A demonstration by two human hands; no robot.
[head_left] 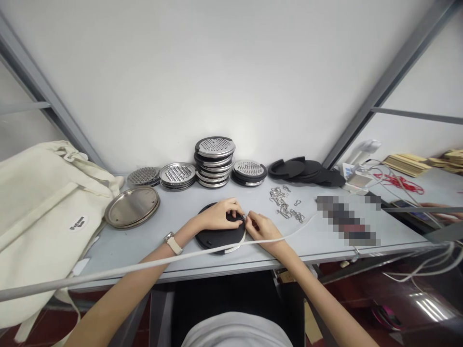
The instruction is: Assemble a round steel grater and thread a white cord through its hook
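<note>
A black round disc [217,238] with a silvery rim showing at its lower right lies flat near the table's front edge. Bent over its upper right edge, my left hand [221,215] grips it with curled fingers. My right hand [263,232] meets it at the same spot, thumb and fingertips pinched together. A tiny bit of metal glints between the hands, but what the right fingers hold is too small to make out. Several small metal clasps [284,202] lie loose beyond my right hand.
Behind stand stacks of perforated metal grater discs [177,173], a tall stack [215,161] and black round holders [296,168]. Plain metal discs [132,206] and a cream cloth bag [47,207] are left. A white cable [188,258] crosses in front; another person's hand [441,212] shows far right.
</note>
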